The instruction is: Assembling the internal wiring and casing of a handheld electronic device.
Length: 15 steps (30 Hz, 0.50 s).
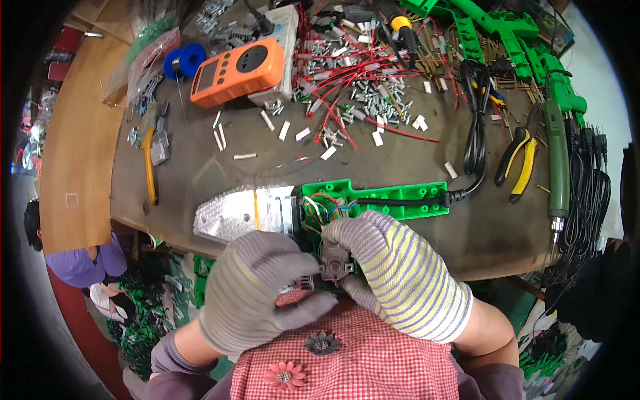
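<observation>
A heat-gun-like tool lies in front of me. Its green half-shell handle (400,210) shows coloured wires (327,205) and a black power cord running in. Its front end (243,212) is wrapped in bubble wrap with an orange band. My right hand (407,277), in a striped knit glove, pinches a small grey boxy part (335,263) below the wires, its lower fingers partly hidden. My left hand (260,290), also gloved, is curved at the part's left side, thumb and fingers apart. Whether its fingertips touch the part is hard to see.
Screws, white sleeves and red wires (353,73) are heaped at the back. An orange socket meter (237,72) stands left of them. Yellow-handled pliers (523,160) and a green electric screwdriver (557,160) lie right. Yellow-handled cutters (149,163) lie left, near a blue spool (187,61).
</observation>
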Tool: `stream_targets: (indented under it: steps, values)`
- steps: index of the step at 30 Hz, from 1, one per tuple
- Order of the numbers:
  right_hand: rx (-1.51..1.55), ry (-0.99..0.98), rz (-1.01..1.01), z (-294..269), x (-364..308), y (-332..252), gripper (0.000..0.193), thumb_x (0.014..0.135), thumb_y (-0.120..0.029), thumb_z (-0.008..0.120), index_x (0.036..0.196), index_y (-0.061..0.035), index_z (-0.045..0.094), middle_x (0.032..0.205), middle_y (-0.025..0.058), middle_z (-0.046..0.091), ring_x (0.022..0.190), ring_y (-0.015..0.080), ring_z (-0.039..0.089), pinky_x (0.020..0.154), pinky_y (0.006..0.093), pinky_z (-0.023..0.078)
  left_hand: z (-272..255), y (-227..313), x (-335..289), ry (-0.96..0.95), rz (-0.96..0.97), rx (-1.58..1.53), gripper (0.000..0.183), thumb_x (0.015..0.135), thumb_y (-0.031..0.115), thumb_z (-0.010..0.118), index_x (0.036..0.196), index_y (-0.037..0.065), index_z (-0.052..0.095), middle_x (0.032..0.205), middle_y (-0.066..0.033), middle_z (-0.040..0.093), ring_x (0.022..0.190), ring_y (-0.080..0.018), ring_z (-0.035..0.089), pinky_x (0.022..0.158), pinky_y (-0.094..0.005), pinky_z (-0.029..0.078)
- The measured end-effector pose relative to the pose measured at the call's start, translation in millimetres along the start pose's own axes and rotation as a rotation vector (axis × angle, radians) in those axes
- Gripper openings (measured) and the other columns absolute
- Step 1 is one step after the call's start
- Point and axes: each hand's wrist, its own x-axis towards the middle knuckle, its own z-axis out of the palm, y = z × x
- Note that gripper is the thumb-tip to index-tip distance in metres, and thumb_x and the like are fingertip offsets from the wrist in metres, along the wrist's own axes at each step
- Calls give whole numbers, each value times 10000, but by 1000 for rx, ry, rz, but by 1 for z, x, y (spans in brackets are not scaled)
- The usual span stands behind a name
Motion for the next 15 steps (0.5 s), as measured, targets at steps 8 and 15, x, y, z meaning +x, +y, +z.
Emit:
stream_targets:
  steps: [8,15]
  values:
    - [-101,38,-43,3,0,-2,631,670,-10,748,1267,-30,543,1057,153,602,963,365,614,839,437,524,9,-4,-3,-87,81,63,315,689,206,792,989,132,731,855,-63,553,728,-282,566,645,-426,453]
    - [-129,1,-20,-1,6,-2,618,659,-25,757,1251,-51,584,1045,132,601,921,328,633,774,411,546,14,-1,5,-32,33,2,345,664,201,789,998,145,730,836,-41,537,714,-273,545,641,-420,440]
